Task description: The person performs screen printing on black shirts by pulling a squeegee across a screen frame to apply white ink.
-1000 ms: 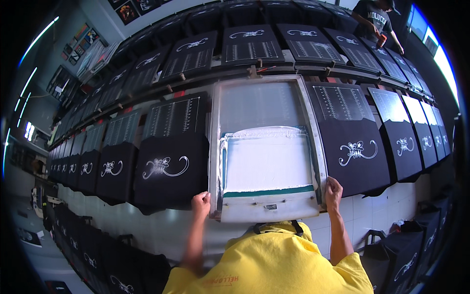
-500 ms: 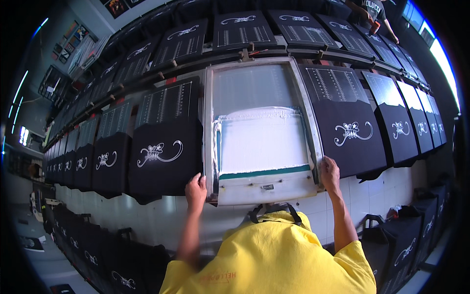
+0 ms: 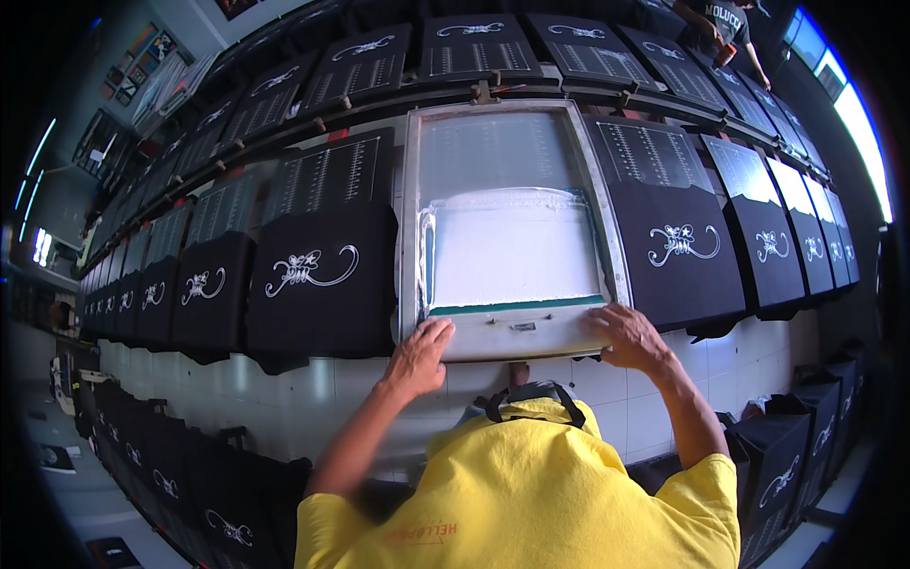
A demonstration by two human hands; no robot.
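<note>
A screen-printing frame (image 3: 409, 218) lies between two black shirts in the near row. Its mesh is partly covered by a thick layer of white ink (image 3: 517, 251), with a green strip (image 3: 517, 305) along the ink's near border. My left hand (image 3: 420, 356) rests over the frame's near left corner, fingers on top and thumb apart. At the near right corner, my right hand (image 3: 627, 335) lies with fingers spread over the edge. White ornamental prints mark the left shirt (image 3: 322, 322) and the right shirt (image 3: 687, 294). What is beneath the frame is hidden.
Rows of black shirts on flat boards stretch left and right, and a farther row (image 3: 479, 28) runs behind a rail (image 3: 360, 106). More printed shirts (image 3: 777, 455) stand behind me on both sides. A co-worker (image 3: 725, 24) holds a red-orange object at the far right.
Both hands have moved from the frame's sides onto its near corners. The frame's near edge now appears farther from me. My view has shifted slightly.
</note>
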